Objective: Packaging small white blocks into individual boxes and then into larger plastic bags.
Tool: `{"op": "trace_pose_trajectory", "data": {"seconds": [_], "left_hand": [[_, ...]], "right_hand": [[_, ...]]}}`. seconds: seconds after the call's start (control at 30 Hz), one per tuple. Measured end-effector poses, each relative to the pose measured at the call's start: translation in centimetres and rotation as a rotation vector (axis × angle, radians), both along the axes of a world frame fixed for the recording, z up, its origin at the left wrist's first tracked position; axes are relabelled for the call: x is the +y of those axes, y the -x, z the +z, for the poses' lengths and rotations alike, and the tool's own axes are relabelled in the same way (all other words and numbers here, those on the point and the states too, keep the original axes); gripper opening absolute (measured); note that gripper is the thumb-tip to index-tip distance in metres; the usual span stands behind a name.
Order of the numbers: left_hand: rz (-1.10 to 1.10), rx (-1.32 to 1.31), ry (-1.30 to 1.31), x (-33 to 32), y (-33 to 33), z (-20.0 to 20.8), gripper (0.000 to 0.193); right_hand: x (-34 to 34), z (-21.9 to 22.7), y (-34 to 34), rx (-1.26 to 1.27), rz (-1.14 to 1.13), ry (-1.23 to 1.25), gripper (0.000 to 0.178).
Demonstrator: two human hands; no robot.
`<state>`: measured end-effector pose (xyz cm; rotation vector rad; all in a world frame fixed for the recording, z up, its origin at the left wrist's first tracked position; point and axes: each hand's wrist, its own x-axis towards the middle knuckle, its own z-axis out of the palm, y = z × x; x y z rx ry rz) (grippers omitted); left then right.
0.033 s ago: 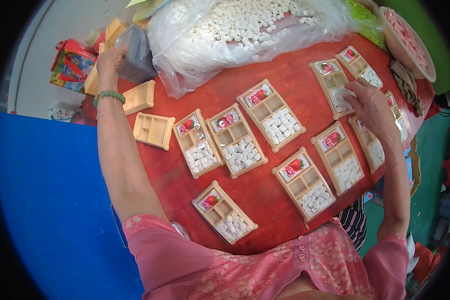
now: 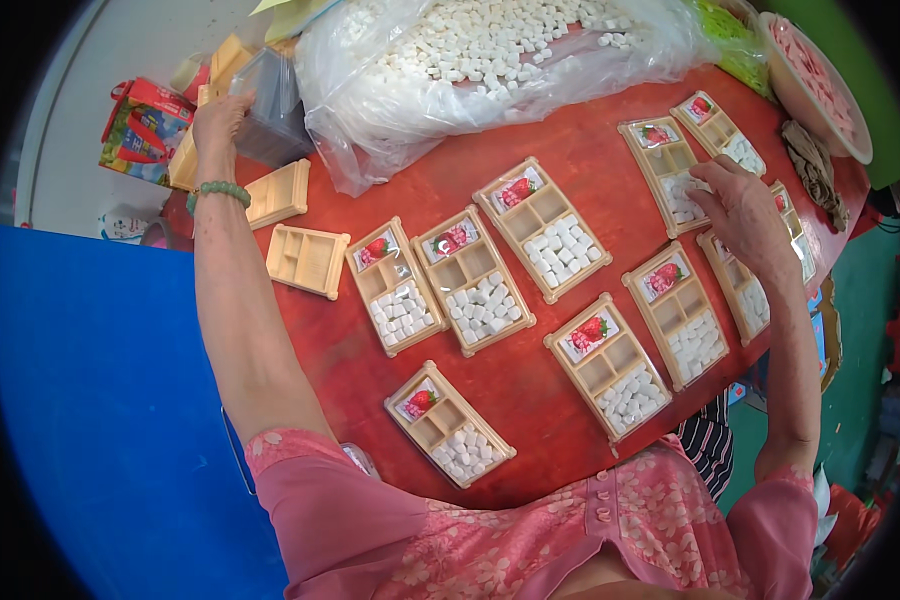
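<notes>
My left hand (image 2: 222, 120), a green bead bracelet at its wrist, is at the edge of a stack of clear plastic lids (image 2: 273, 125); its fingers are bunched closed against the edge, partly hidden. My right hand (image 2: 738, 205) has its fingers bent and slightly apart, fingertips over the marshmallows of a wooden-looking tray (image 2: 660, 160) at the far right. Several similar compartment trays lie across the red table, among them a middle tray (image 2: 542, 230) and a near tray (image 2: 450, 425). Each holds a strawberry-printed packet and white marshmallows, with shiny clear covers on some.
A big clear bag of white marshmallows (image 2: 490, 45) lies at the back. Bare trays (image 2: 308, 262) stand at the left, near a colourful bag (image 2: 148, 130). Far right are a bowl of pink packets (image 2: 815, 80) and a brown cloth (image 2: 815, 175).
</notes>
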<state>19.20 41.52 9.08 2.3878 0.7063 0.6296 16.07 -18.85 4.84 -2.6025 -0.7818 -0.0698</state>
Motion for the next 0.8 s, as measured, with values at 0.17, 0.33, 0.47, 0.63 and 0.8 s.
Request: {"op": "trace_pose_trajectory", "data": {"seconds": [0.17,0.33,0.47,0.63,0.8], "left_hand": [[0.016,-0.036,0.045,-0.2,0.2,0.3,0.024],[0.068,0.028,-0.085,-1.1,-0.3,0.2,0.021],[0.043,0.055,-0.032,0.5,0.1,1.0,0.024],[0.025,0.227,-0.316,-1.3,-0.4,2.0,0.033],[0.129,0.373,-0.551,-2.4,-1.5,2.6,0.038]], "right_hand": [[0.0,0.0,0.1,-0.006,-0.003,0.003,0.02],[-0.1,-0.2,0.1,-0.017,-0.017,0.029,0.019],[0.1,-0.1,0.2,-0.015,-0.02,0.028,0.018],[-0.2,-0.4,0.1,-0.011,-0.024,0.041,0.018],[0.0,-0.5,0.5,-0.042,-0.033,0.067,0.018]]}}
